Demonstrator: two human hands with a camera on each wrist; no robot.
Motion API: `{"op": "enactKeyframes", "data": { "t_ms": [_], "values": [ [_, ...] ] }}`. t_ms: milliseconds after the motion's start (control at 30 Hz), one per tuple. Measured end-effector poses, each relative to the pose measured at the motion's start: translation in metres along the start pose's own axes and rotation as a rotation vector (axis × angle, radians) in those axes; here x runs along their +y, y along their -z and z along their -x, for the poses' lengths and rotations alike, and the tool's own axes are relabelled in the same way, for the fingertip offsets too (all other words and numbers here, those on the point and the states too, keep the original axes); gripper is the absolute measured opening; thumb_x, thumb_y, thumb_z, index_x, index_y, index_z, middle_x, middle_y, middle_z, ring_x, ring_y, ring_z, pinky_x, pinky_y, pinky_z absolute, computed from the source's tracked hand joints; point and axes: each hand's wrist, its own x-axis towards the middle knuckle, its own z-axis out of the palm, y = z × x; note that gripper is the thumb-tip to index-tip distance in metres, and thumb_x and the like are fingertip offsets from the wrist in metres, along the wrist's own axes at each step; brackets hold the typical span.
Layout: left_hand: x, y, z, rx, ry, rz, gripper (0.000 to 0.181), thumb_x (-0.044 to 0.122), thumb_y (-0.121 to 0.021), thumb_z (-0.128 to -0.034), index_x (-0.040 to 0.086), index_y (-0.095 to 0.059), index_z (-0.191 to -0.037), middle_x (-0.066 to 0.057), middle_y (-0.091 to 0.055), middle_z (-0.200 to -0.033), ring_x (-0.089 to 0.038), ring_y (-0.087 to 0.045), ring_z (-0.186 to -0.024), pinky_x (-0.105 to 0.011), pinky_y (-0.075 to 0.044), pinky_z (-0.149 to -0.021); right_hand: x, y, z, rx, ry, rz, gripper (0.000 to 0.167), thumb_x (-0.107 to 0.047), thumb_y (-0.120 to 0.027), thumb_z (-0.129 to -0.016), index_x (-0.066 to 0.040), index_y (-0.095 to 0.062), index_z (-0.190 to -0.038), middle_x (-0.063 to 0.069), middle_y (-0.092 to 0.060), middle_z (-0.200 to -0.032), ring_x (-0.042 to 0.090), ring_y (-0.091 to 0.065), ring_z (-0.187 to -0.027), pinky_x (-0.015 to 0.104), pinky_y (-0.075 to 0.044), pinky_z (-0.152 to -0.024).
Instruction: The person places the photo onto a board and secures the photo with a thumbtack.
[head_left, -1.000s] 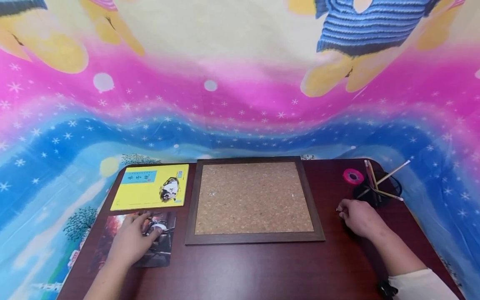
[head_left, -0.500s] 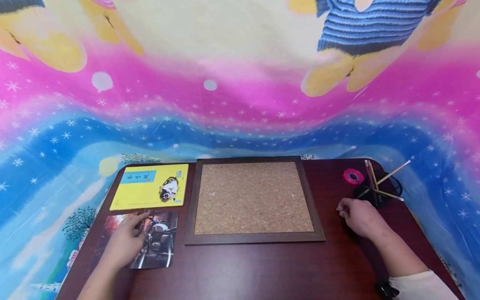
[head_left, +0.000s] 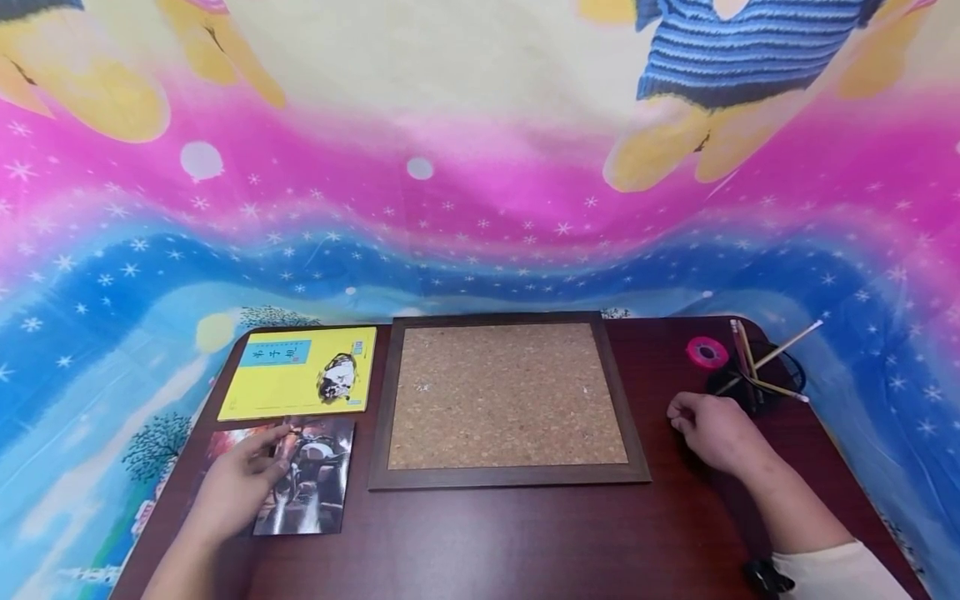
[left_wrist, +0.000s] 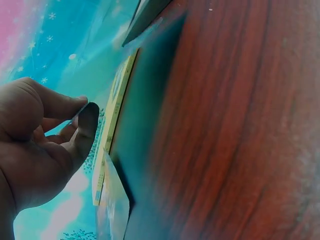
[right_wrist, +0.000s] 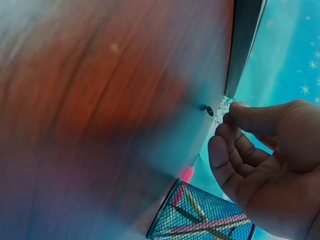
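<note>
My left hand [head_left: 236, 485] hovers over or rests on a glossy motorcycle picture [head_left: 318, 483], thumb and index finger apart over its middle. In the left wrist view the picture [left_wrist: 114, 195] has a raised edge; whether the fingers touch it is unclear. My right hand [head_left: 716, 432] is low over the table at the right, fingers curled and thumb tip near the index tip. Just ahead of those fingertips in the right wrist view is a small dark round thing, perhaps a thumbtack [right_wrist: 209, 111]. Nothing shows in the right fingers, though something tiny could be hidden.
A framed cork board [head_left: 510, 400] lies mid-table, bearing two small pale items. A yellow book [head_left: 285, 383] is behind the picture. At the right back are a pink tape roll [head_left: 707, 353] and a black mesh holder [right_wrist: 200, 210] with pencils. A printed cloth [head_left: 450, 208] surrounds the table.
My left hand has moved left and slightly back toward me, uncovering more of the motorcycle picture. The right hand has shifted slightly left, and the tiny thing by its fingertips is hidden in the head view.
</note>
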Motion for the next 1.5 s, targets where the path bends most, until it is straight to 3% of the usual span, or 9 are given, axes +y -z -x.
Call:
{"op": "enactKeyframes", "data": {
  "t_ms": [367,667,767,833,933,1133,1267,1500],
  "values": [
    [0.012,0.002,-0.003,-0.016,0.024,0.083,0.057,0.014,-0.063,-0.1027,0.011,-0.045,-0.157,-0.021,-0.073,-0.114,-0.021,-0.061,-0.063,-0.034,-0.047,-0.051,-0.012,0.0,-0.008,0.019,0.002,-0.045,0.008,-0.005,-0.068,-0.095,-0.012,-0.067,-0.091,-0.005,-0.063,-0.075,0.015,-0.054,-0.066,0.04,-0.046,-0.065],
    [0.023,-0.005,-0.009,0.009,-0.019,0.077,0.057,0.013,-0.065,-0.1017,0.01,-0.047,-0.156,-0.021,-0.071,-0.12,-0.023,-0.071,-0.092,-0.032,-0.049,-0.054,-0.022,-0.001,-0.015,-0.023,-0.031,-0.104,0.007,-0.008,-0.063,-0.1,-0.012,-0.067,-0.096,-0.004,-0.063,-0.075,0.015,-0.051,-0.062,0.035,-0.042,-0.059],
    [0.029,-0.006,-0.013,0.014,-0.035,0.071,0.057,0.014,-0.066,-0.1012,0.012,-0.048,-0.155,-0.019,-0.073,-0.118,-0.021,-0.069,-0.084,-0.032,-0.048,-0.054,-0.025,-0.001,-0.018,-0.017,-0.034,-0.113,0.007,-0.009,-0.063,-0.101,-0.012,-0.067,-0.097,-0.004,-0.062,-0.074,0.015,-0.051,-0.061,0.035,-0.042,-0.059],
    [0.032,-0.007,-0.015,0.011,-0.03,0.077,0.057,0.014,-0.067,-0.1009,0.013,-0.049,-0.155,-0.016,-0.074,-0.112,-0.019,-0.062,-0.067,-0.032,-0.044,-0.049,-0.027,-0.002,-0.02,-0.01,-0.031,-0.117,0.007,-0.01,-0.063,-0.101,-0.012,-0.067,-0.097,-0.004,-0.062,-0.073,0.015,-0.051,-0.061,0.035,-0.042,-0.059],
    [0.036,-0.009,-0.019,0.008,-0.039,0.091,0.056,0.013,-0.067,-0.1006,0.013,-0.05,-0.154,-0.014,-0.075,-0.107,-0.017,-0.055,-0.06,-0.032,-0.043,-0.047,-0.03,-0.003,-0.023,0.003,-0.027,-0.123,0.006,-0.01,-0.063,-0.101,-0.012,-0.068,-0.097,-0.004,-0.062,-0.072,0.015,-0.051,-0.061,0.035,-0.042,-0.059],
    [0.043,-0.014,-0.025,-0.004,-0.04,0.127,0.057,0.013,-0.067,-0.1005,0.014,-0.05,-0.155,-0.014,-0.075,-0.105,-0.021,-0.06,-0.069,-0.031,-0.043,-0.048,-0.036,-0.004,-0.028,0.008,-0.034,-0.148,0.006,-0.011,-0.063,-0.101,-0.012,-0.069,-0.099,-0.004,-0.062,-0.07,0.016,-0.05,-0.06,0.035,-0.041,-0.06],
    [0.047,-0.018,-0.029,0.006,-0.056,0.118,0.057,0.014,-0.069,-0.1001,0.015,-0.051,-0.154,-0.016,-0.075,-0.112,-0.022,-0.068,-0.088,-0.031,-0.044,-0.048,-0.041,-0.004,-0.032,0.027,-0.028,-0.156,0.007,-0.011,-0.064,-0.101,-0.012,-0.069,-0.097,-0.004,-0.063,-0.071,0.016,-0.051,-0.061,0.035,-0.042,-0.06],
    [0.055,-0.024,-0.039,-0.007,-0.074,0.134,0.057,0.014,-0.069,-0.1,0.018,-0.052,-0.154,-0.021,-0.061,-0.138,-0.021,-0.063,-0.071,-0.03,-0.041,-0.046,-0.051,-0.007,-0.04,0.041,-0.023,-0.182,0.006,-0.012,-0.065,-0.1,-0.012,-0.07,-0.097,-0.004,-0.061,-0.068,0.017,-0.051,-0.061,0.035,-0.042,-0.059]
  ]
}}
